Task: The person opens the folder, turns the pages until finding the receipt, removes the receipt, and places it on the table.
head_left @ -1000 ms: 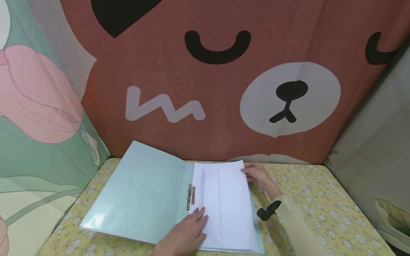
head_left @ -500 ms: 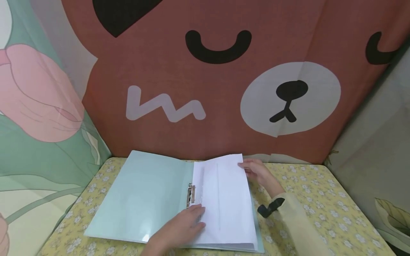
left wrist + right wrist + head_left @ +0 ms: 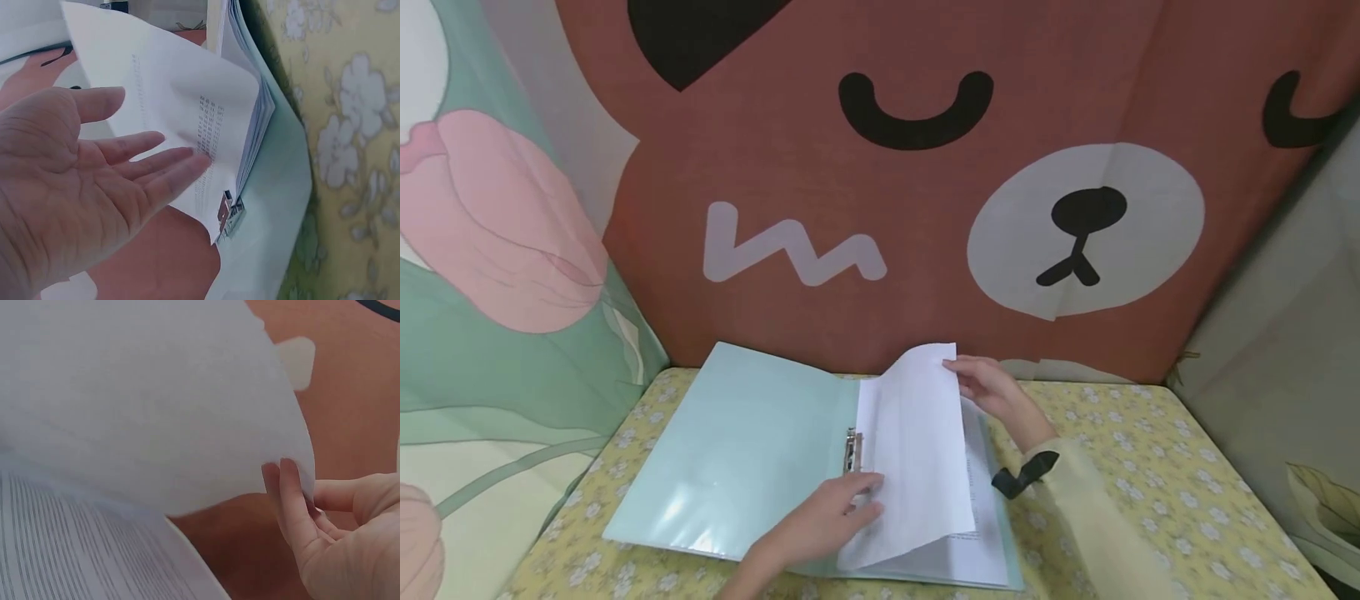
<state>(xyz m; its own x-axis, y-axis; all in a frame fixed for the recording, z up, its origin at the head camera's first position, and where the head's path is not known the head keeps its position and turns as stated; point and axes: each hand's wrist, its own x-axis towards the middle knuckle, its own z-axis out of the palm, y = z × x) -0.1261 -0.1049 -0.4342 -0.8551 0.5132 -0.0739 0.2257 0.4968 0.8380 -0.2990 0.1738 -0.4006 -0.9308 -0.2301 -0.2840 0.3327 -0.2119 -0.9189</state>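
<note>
Head view: R hand [image 3: 996, 393] pinches the far outer corner of the top sheet [image 3: 921, 450] betw. thumb and fingers, prob. because a corner grip bends one sheet w/o disturbing the rest. L hand [image 3: 823, 512], fingers extended, relaxed, holding nothing, is at the sheet's inner side; contact can't be confirmed. Its pos. just beside the metal clip [image 3: 850, 450] suggests a steadying role at the bound edge. The blue folder [image 3: 737, 450] is spread open, cover to the left of the L fingertips, presumably for page access. Printed pages [image 3: 981, 562] lie in it, below the R fingers and nearer the person. Vs. 1.0 s earlier: sheet then lay approx. flat; now its outer edge is raised, curved and shifted left w/ the R fingers, exposing print beneath. L fingers, then spread on the paper, now appear turned side-on.
</note>
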